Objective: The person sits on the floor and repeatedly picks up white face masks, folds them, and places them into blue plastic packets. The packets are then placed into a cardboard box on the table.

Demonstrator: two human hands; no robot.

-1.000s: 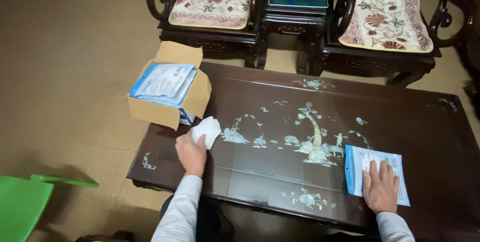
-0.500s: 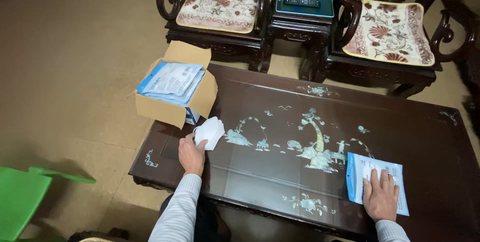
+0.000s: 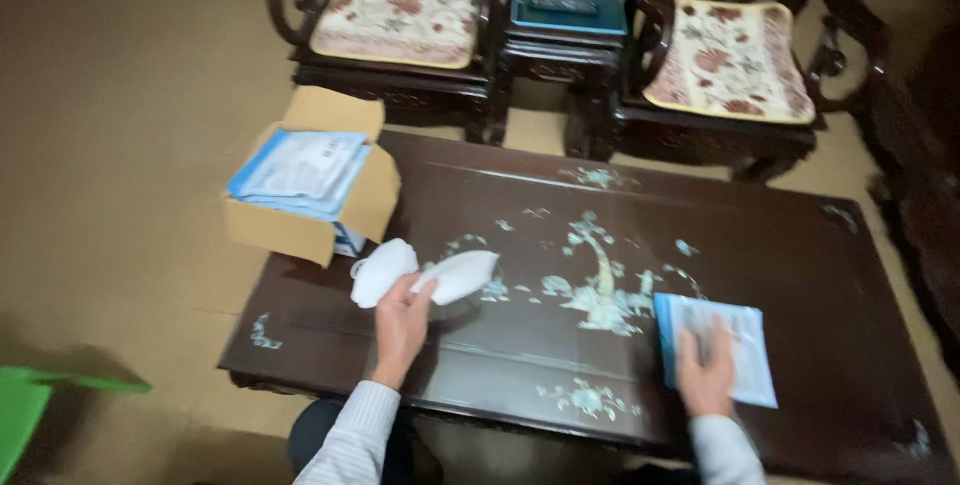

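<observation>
My left hand (image 3: 402, 317) holds a white face mask (image 3: 425, 273) just above the dark inlaid wooden table (image 3: 560, 385), near its left end. The mask is spread out, one part to the left of my fingers and one to the right. My right hand (image 3: 706, 375) lies flat on a blue and white plastic packet (image 3: 735, 345) at the table's front right. An open cardboard box (image 3: 305, 195) holding more blue and white packets stands on the table's far left corner, close to the mask.
Two dark carved chairs with floral cushions (image 3: 400, 5) (image 3: 730, 55) stand behind the table, with a small stand carrying a teal tray (image 3: 568, 5) between them. A green object (image 3: 25, 410) sits on the floor at the lower left.
My left hand has opened the white mask out wider and shifted it slightly right. My right hand stays on the packet. The camera has tilted a little.
</observation>
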